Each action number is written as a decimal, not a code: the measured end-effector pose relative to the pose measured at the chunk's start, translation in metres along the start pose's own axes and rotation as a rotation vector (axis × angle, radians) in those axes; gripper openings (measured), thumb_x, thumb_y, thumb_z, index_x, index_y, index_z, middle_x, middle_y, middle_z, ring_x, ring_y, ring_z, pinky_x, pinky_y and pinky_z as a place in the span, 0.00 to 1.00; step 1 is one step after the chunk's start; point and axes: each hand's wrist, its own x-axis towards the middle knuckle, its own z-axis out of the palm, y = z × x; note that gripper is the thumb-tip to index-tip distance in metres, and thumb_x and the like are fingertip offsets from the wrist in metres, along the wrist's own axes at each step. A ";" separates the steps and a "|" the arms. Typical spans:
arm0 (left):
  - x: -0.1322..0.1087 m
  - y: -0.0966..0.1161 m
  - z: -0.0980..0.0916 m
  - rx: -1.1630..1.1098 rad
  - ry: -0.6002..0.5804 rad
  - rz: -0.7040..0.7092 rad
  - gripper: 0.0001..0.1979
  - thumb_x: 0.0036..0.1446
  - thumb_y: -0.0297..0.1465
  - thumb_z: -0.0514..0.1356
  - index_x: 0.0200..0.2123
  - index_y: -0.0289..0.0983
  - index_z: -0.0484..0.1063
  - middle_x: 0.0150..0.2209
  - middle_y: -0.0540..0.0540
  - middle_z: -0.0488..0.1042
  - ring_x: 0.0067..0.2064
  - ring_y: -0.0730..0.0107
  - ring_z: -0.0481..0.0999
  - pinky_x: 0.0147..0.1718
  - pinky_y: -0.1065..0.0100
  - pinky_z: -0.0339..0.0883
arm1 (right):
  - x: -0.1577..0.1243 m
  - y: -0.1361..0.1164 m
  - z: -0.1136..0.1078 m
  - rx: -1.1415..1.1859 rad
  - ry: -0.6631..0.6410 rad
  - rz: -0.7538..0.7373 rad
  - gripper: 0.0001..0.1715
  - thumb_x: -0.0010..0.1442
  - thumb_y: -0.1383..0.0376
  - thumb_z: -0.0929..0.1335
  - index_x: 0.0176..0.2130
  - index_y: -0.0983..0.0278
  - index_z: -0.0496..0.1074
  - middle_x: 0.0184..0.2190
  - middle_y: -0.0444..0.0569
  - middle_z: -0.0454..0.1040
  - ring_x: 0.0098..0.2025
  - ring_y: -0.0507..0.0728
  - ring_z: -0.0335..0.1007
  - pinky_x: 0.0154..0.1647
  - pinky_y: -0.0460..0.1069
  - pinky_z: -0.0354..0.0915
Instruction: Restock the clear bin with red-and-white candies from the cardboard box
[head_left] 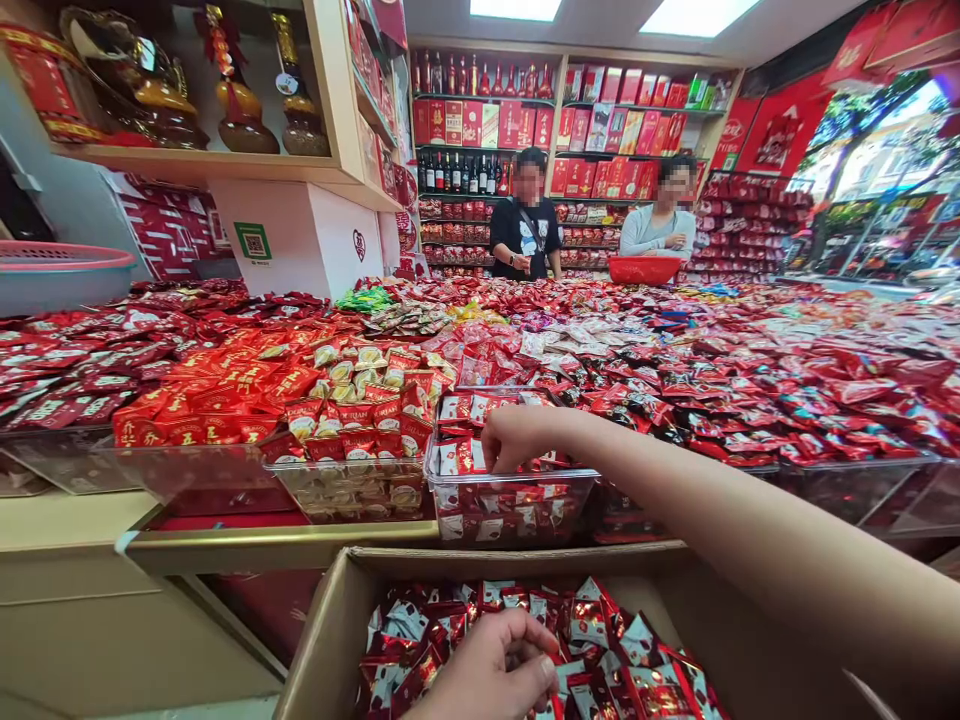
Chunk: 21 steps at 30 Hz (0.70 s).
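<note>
My left hand point(495, 665) is low over a cardboard box point(319, 640), its fingers curled toward the thumb. Red-and-white wrapped candies point(592, 615) lie loose in the box beneath it. Whether those fingers hold a candy is hard to make out. Reaching across from the right, my right hand point(521, 437) dips into a clear plastic bin point(517, 480). Its fingers are bent downward and closed, their tips hidden among the red-and-white packets point(457, 457) in the bin.
Bins of durian candies point(367, 412) and red packets point(217, 395) adjoin on the left. Many red packets point(750, 390) spread right. Two people point(527, 225) stand behind the display, one near a red basket point(643, 270). An overhanging shelf point(225, 165) holds bottles at upper left.
</note>
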 end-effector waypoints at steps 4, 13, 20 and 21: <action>-0.001 0.005 -0.001 0.017 -0.023 -0.002 0.09 0.42 0.28 0.54 0.31 0.32 0.64 0.22 0.51 0.68 0.24 0.74 0.66 0.24 0.71 0.57 | 0.007 0.000 0.006 -0.316 0.067 -0.100 0.21 0.38 0.56 0.69 0.31 0.67 0.74 0.25 0.49 0.73 0.25 0.53 0.64 0.21 0.45 0.55; 0.003 -0.007 -0.001 0.059 -0.034 0.024 0.10 0.41 0.29 0.54 0.31 0.33 0.65 0.20 0.53 0.64 0.23 0.75 0.63 0.25 0.71 0.56 | 0.010 -0.003 0.009 -0.375 0.057 -0.134 0.14 0.43 0.65 0.65 0.32 0.67 0.74 0.26 0.50 0.74 0.24 0.53 0.64 0.21 0.45 0.53; 0.004 -0.015 -0.007 0.263 -0.118 0.007 0.12 0.45 0.32 0.56 0.34 0.34 0.67 0.23 0.52 0.65 0.27 0.76 0.63 0.26 0.73 0.56 | 0.006 0.000 0.012 -0.294 0.108 -0.117 0.13 0.44 0.68 0.63 0.32 0.67 0.74 0.28 0.49 0.74 0.26 0.51 0.65 0.22 0.42 0.54; 0.006 -0.021 -0.007 0.365 -0.140 0.003 0.12 0.45 0.33 0.56 0.35 0.35 0.68 0.25 0.51 0.67 0.28 0.74 0.65 0.28 0.72 0.57 | 0.006 0.001 0.011 -0.282 0.116 -0.111 0.13 0.44 0.68 0.64 0.31 0.66 0.74 0.27 0.49 0.74 0.25 0.51 0.65 0.22 0.42 0.54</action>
